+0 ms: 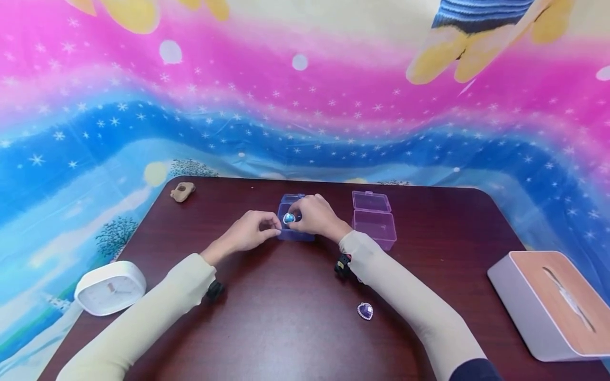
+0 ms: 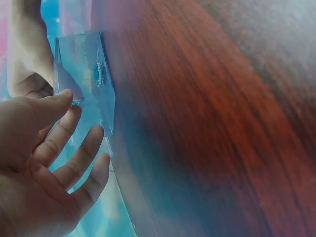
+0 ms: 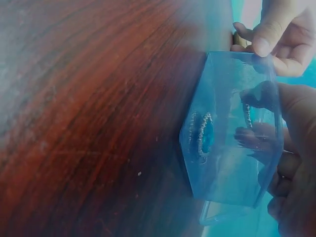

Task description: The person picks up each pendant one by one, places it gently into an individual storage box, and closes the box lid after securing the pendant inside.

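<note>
With thumb and fingers, my right hand (image 1: 312,214) pinches a blue gem (image 1: 289,218) rimmed with small clear beads. It is inside an open, see-through blue plastic box (image 1: 296,236). Through the box wall in the right wrist view, a second blue gem (image 3: 205,134) shows low in the box, apart from the held one. My left hand (image 1: 250,230) touches the box's left corner with its thumb and fingertips; its other fingers (image 2: 81,155) are spread and fairly straight. A purple heart-shaped gem (image 1: 365,311) with a similar rim lies on the table near the right forearm.
An open pink-purple plastic box (image 1: 375,225) stands right of the blue one. A white clock (image 1: 110,288) is at the left edge, with a small beige object (image 1: 183,191) at the back left. A tissue box (image 1: 548,307) occupies the right side of the dark wooden table (image 1: 267,328).
</note>
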